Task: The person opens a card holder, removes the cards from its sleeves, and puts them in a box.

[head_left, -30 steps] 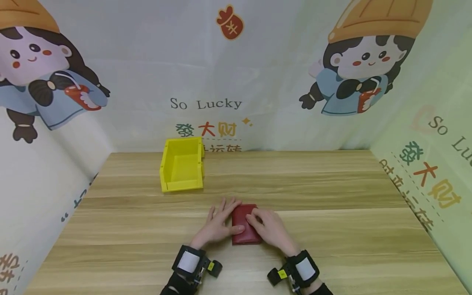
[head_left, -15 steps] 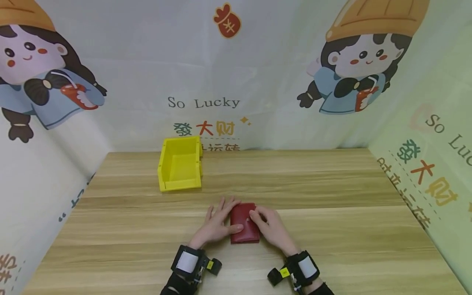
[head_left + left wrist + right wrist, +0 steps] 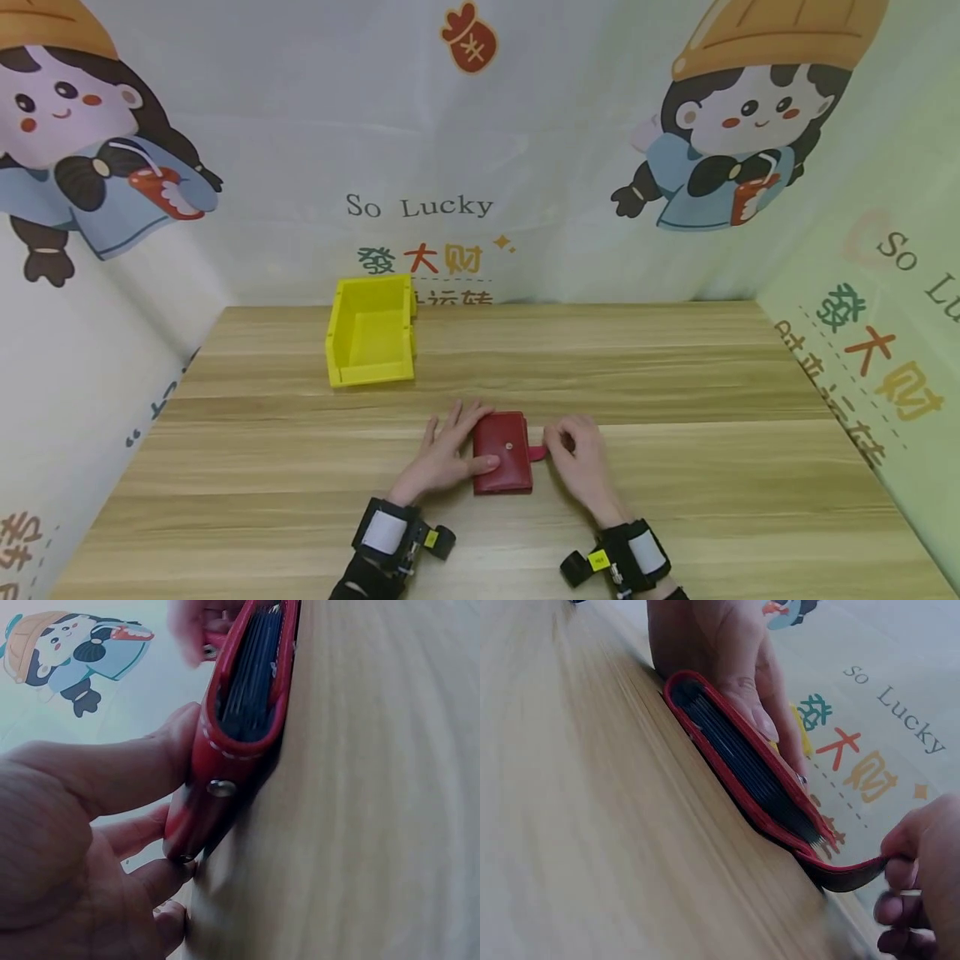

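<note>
At left of red rectangular leather-look wallet [image 3: 506,437]: touching it with relaxed, straight-fingered left hand [image 3: 441,457]. At wallet's right: pinching narrow red strap [image 3: 536,452] with right hand [image 3: 583,460].

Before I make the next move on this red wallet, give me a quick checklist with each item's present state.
1. Strap off the snap: ok; it sticks out to the right, leaving the snap uncovered.
2. Left hand steadying the red wallet: ok; its thumb lies on the front cover.
3. Right hand free: not ok; it pinches the strap's end.
4. Front cover opened: not ok; it lies over the inner sleeves.
5. Yellow bin out of the way: ok; it stands apart, farther back.
6. Contents of the sleeves: cannot tell; too dark.
</note>
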`<control>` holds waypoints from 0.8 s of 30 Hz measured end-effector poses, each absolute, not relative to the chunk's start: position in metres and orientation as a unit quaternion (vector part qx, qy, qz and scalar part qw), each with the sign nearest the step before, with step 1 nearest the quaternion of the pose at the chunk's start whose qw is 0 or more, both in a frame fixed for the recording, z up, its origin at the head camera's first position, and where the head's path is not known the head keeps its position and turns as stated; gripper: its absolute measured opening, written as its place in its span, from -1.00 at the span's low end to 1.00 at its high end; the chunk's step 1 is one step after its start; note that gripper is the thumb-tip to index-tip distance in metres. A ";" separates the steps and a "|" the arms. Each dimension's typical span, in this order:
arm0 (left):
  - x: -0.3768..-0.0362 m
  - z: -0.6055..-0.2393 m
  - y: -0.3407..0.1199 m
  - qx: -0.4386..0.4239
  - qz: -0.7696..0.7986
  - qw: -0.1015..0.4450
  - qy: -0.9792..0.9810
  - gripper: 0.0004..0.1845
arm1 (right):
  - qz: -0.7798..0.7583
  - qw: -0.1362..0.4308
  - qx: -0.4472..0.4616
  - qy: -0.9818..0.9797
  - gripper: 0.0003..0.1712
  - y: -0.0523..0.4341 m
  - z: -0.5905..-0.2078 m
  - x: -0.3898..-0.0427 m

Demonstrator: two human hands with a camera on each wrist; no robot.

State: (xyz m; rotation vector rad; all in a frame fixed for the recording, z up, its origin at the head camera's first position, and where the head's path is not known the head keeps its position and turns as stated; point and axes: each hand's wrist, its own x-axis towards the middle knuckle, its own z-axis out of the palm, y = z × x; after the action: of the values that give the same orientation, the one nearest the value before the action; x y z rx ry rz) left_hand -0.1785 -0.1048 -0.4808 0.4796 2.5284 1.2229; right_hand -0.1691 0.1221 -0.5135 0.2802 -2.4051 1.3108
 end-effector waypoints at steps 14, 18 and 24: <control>-0.179 -0.484 -0.105 0.162 0.437 0.147 0.872 -0.23 | 0.346 0.216 0.086 -0.909 -0.87 0.130 -0.517 -0.167; -0.179 -0.484 -0.105 0.160 0.441 0.148 0.871 -0.23 | 0.335 0.201 0.105 -0.915 -0.83 0.129 -0.518 -0.167; -0.178 -0.484 -0.105 0.160 0.436 0.146 0.873 -0.23 | 0.382 0.209 0.131 -0.891 -0.83 0.119 -0.518 -0.167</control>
State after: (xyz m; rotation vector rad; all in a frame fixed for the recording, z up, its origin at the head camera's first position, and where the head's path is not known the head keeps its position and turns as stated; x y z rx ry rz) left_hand -0.1784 -0.1047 -0.4839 0.4600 2.5149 1.2563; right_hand -0.1667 0.1190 -0.5184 0.3644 -2.4779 1.0623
